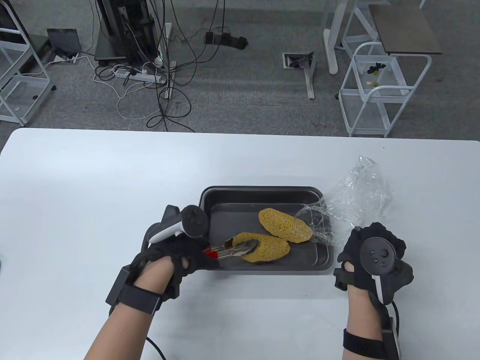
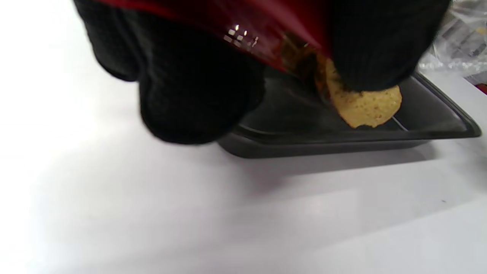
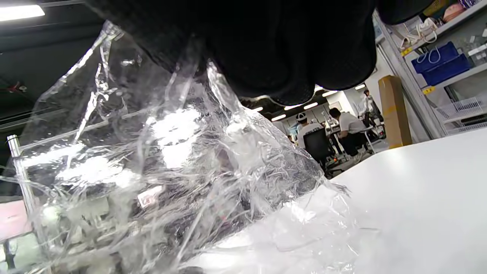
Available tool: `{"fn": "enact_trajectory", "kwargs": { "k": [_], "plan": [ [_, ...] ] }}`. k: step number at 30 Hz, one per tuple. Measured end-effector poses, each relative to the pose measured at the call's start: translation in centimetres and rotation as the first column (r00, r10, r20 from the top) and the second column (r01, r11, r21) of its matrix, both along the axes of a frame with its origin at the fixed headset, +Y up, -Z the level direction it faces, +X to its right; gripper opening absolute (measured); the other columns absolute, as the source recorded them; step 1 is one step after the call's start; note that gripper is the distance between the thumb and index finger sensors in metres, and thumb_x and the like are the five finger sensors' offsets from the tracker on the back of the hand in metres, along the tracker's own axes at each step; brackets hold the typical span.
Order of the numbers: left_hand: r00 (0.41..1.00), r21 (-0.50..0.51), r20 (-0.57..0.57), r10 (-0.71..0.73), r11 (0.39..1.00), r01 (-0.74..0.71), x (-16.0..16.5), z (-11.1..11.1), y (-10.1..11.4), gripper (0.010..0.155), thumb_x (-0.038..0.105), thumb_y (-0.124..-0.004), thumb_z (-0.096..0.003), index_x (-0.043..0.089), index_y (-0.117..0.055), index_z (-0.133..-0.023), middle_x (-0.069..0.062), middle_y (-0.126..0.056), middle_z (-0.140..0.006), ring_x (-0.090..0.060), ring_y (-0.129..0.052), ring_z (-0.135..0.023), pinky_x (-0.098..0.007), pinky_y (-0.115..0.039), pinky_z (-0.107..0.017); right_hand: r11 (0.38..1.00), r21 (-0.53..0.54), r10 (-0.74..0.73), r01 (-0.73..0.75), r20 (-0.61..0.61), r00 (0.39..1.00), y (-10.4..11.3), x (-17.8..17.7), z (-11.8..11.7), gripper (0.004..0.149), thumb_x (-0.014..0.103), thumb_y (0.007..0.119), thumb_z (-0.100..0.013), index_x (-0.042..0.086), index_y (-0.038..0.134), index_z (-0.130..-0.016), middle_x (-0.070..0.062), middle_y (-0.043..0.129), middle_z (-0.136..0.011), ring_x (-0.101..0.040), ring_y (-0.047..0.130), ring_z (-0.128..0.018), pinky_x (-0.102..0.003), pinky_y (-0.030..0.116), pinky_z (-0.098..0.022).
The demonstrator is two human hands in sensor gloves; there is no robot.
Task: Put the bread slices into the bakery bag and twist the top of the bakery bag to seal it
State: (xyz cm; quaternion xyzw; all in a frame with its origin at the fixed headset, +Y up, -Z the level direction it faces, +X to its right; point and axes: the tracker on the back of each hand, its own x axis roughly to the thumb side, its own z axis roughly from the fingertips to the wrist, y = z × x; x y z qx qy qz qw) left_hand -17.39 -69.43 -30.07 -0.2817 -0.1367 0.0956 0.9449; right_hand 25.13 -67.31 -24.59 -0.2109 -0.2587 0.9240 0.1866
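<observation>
Two yellow bread slices lie in a dark baking tray at the table's middle. My left hand grips red-handled metal tongs, whose tips clamp the near slice; that slice shows below my gloved fingers in the left wrist view. The far slice lies free behind it. A clear crinkled bakery bag rests at the tray's right end, its mouth overlapping the tray's corner. My right hand pinches the bag's near edge; the bag fills the right wrist view.
The white table stretches wide to the left and behind the tray. Beyond its far edge are floor cables, a white wire cart and desk legs. People sit at desks far off in the right wrist view.
</observation>
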Motion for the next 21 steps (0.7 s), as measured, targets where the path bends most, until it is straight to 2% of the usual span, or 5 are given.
{"fn": "enact_trajectory", "kwargs": {
  "k": [6,10,13,16,21],
  "plan": [
    [0.997,0.29,-0.026,0.069,0.955,-0.059,-2.5,3.7,0.8,0.08,0.068,-0.089,-0.0366,0.017,-0.081,-0.097,-0.007,-0.105,-0.067,-0.017,-0.111,-0.035,-0.043,-0.086,-0.062,0.998,0.004,0.063,-0.062,-0.001,0.998,0.1,-1.0,0.0,0.041,0.03,0.085,-0.043,-0.01,0.095,-0.048,-0.028,0.094,-0.081,-0.057,0.084,-0.074,-0.074,0.051,-0.062],
    [0.988,0.483,-0.03,0.149,0.868,-0.116,-2.7,6.6,0.9,0.08,0.068,-0.089,-0.0369,0.017,-0.08,-0.097,-0.006,-0.106,-0.067,-0.016,-0.111,-0.035,-0.043,-0.086,-0.062,0.998,0.011,0.068,-0.068,-0.007,0.998,0.0,-1.3,0.0,0.041,0.03,0.085,-0.043,-0.01,0.095,-0.048,-0.028,0.095,-0.081,-0.056,0.084,-0.074,-0.074,0.051,-0.062],
    [0.985,0.578,-0.016,0.17,0.805,-0.129,-1.8,8.3,0.5,0.08,0.069,-0.089,-0.0375,0.017,-0.08,-0.098,-0.006,-0.105,-0.067,-0.016,-0.11,-0.035,-0.043,-0.085,-0.062,0.997,0.008,0.081,-0.081,-0.007,0.997,-0.1,-1.5,-0.1,0.041,0.03,0.085,-0.043,-0.01,0.095,-0.048,-0.028,0.095,-0.081,-0.056,0.084,-0.074,-0.074,0.051,-0.062],
    [0.991,0.647,0.005,0.134,0.755,-0.105,-0.2,9.4,0.0,0.08,0.069,-0.088,-0.0383,0.018,-0.079,-0.098,-0.006,-0.105,-0.068,-0.016,-0.11,-0.036,-0.043,-0.085,-0.063,0.996,0.012,0.088,-0.088,-0.008,0.996,-0.2,-1.7,-0.1,0.041,0.03,0.085,-0.043,-0.01,0.095,-0.048,-0.028,0.094,-0.081,-0.056,0.084,-0.074,-0.074,0.051,-0.062],
    [0.997,0.654,-0.006,0.081,0.754,-0.057,2.0,9.1,-0.3,0.08,0.069,-0.088,-0.0388,0.018,-0.079,-0.099,-0.006,-0.105,-0.068,-0.015,-0.11,-0.037,-0.043,-0.085,-0.064,0.994,0.025,0.102,-0.102,-0.018,0.995,-0.2,-2.2,-0.1,0.041,0.03,0.085,-0.043,-0.01,0.095,-0.047,-0.028,0.095,-0.081,-0.056,0.084,-0.074,-0.074,0.051,-0.062]
  ]
}}
